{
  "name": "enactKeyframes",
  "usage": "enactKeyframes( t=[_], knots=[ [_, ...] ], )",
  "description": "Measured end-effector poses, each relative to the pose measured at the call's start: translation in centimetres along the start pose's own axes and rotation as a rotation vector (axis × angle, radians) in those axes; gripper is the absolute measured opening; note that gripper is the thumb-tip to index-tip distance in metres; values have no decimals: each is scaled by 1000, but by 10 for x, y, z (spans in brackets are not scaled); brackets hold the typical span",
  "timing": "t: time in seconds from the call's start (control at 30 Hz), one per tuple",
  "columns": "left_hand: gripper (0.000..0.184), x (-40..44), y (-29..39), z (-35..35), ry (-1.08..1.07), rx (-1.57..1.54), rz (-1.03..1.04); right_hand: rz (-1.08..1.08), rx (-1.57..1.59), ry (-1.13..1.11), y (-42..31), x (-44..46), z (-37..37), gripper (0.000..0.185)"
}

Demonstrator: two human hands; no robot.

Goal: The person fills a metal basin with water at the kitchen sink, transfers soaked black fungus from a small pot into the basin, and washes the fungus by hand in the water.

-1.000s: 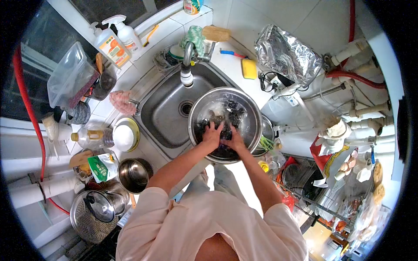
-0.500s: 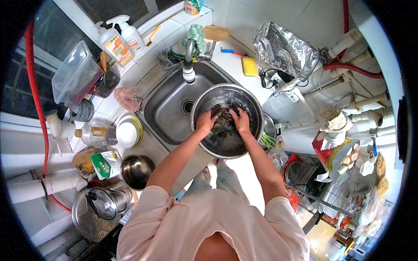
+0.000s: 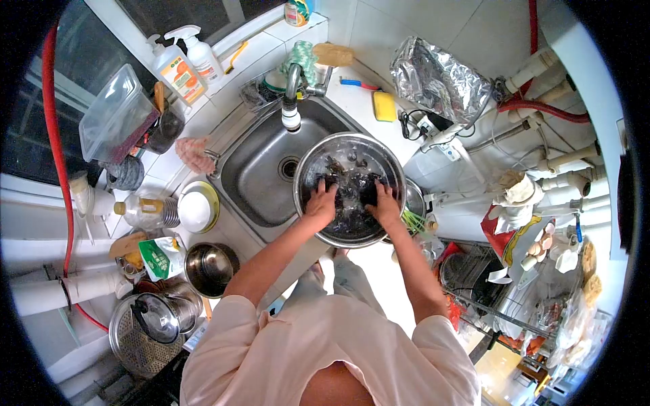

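A round metal bowl is tilted slightly over the right edge of the sink. In it lie wet, dark, ragged pieces in water with bright splashes; their exact kind cannot be made out. My left hand reaches into the left side of the bowl, fingers stretched apart against some dark pieces. On the opposite side, my right hand has thumb and fingers spread, with dark pieces beside the thumb. Some fingertips are hidden among the pieces.
The metal sink lies left of the bowl, beneath a tap. A yellow sponge and a foil-covered thing are behind on the right. A pot stands at left, and green stalks show beside the bowl.
My hands have moved apart and slightly lower in the bowl. The dark clump between them has spread out, and more splashing water shows.
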State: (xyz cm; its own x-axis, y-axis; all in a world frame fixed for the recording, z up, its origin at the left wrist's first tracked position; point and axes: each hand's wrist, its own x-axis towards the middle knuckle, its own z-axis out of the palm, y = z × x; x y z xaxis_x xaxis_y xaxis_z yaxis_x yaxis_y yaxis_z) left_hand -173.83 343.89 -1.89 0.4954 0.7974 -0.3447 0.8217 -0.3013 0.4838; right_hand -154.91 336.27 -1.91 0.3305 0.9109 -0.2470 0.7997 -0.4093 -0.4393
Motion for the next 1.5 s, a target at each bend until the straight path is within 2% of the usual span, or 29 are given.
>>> enactKeyframes(
  t=[0.07,0.1,0.13,0.2,0.3,0.43,0.47,0.57,0.67,0.73,0.8,0.83,0.87,0.93,0.97,1.0,1.03,1.07,1.1,1.13,1.2,1.33,1.37,1.47,1.5],
  knots=[
    [81,-14,10,3,-172,40,-33,113,32,-107,-21,-10,2,83],
    [93,-15,17,4,-220,56,-41,34,14,-92,-16,-9,20,86],
    [92,-9,19,17,-243,66,-65,57,77,-121,-23,-10,27,85],
    [87,3,15,39,-149,-60,-29,51,238,-2,-21,-3,53,72],
    [74,16,15,50,13,-312,-15,157,979,-87,-9,20,82,51],
    [49,36,-9,66,203,-354,23,-192,781,221,-30,29,61,22],
    [41,34,-12,64,241,-396,45,-168,719,218,-31,29,56,21],
    [34,31,-15,47,155,-286,-5,-76,531,233,-44,21,31,21],
    [31,18,-2,16,150,-183,-41,35,307,290,-59,4,-1,27],
    [29,15,2,1,148,-124,-73,95,177,279,-46,4,-5,38],
    [34,16,6,-15,80,-136,-151,161,122,237,-26,10,-3,39],
    [37,17,6,-19,44,-141,-189,82,207,311,-17,11,-1,38],
    [42,19,1,-15,172,-172,-120,-20,359,403,-8,14,2,34],
    [53,26,-13,-1,426,-232,19,-72,181,445,7,23,11,34],
    [70,35,-16,2,360,-265,-12,-77,321,423,15,32,27,38],
    [71,46,-20,9,337,-338,19,-82,461,401,24,42,47,45],
    [72,58,-24,19,315,-412,51,-21,683,245,27,54,61,56],
    [73,69,-27,29,293,-484,83,38,709,179,14,57,58,57],
    [72,80,-28,41,310,-570,135,91,852,91,0,61,54,58],
    [71,85,-24,43,212,-695,94,146,993,1,-9,66,55,59],
    [67,91,-19,44,9,-941,8,125,1073,3,-25,70,59,53],
    [53,88,-26,55,20,-987,-58,109,1091,17,-19,69,66,35],
    [49,79,-21,47,31,-970,-64,102,1129,114,-24,63,63,20],
    [40,58,-9,16,74,-960,-82,36,1056,112,-32,44,39,17],
    [37,53,-6,9,89,-984,-94,120,1052,59,-37,36,26,16]
  ],
)
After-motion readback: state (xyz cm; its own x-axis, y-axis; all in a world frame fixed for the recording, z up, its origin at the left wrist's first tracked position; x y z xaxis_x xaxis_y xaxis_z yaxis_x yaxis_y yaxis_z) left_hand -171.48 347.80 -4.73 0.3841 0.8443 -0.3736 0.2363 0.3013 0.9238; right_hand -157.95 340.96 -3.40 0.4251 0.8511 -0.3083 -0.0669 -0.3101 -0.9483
